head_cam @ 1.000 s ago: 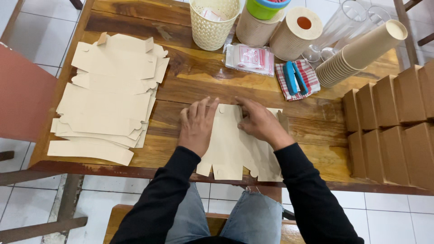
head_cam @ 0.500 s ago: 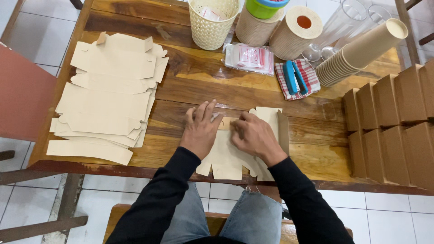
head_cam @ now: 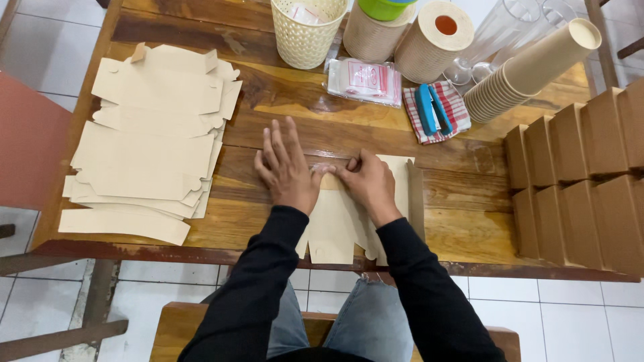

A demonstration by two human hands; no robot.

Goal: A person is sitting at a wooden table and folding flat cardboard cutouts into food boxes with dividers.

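Observation:
A flat tan cardboard box blank [head_cam: 335,224] lies on the wooden table [head_cam: 463,214] in front of me, its near flaps over the table's front edge. My left hand [head_cam: 287,167] rests flat on its left part, fingers spread and pointing away from me. My right hand [head_cam: 367,182] presses down on the blank's upper middle with fingers bent, thumb touching my left thumb. One side panel of the blank [head_cam: 416,201] stands up at the right. Both sleeves are black.
A pile of flat tan blanks [head_cam: 151,141] covers the table's left part. Several folded brown boxes [head_cam: 577,181] stand at the right. Behind lie a cream basket [head_cam: 305,33], paper rolls [head_cam: 433,40], stacked paper cups [head_cam: 530,70], a blue stapler [head_cam: 429,107] on a checked cloth, and a plastic packet [head_cam: 365,80].
The blank has been folded narrower. Both hands have come together over its upper middle, and the left hand has shifted left with its fingers spread.

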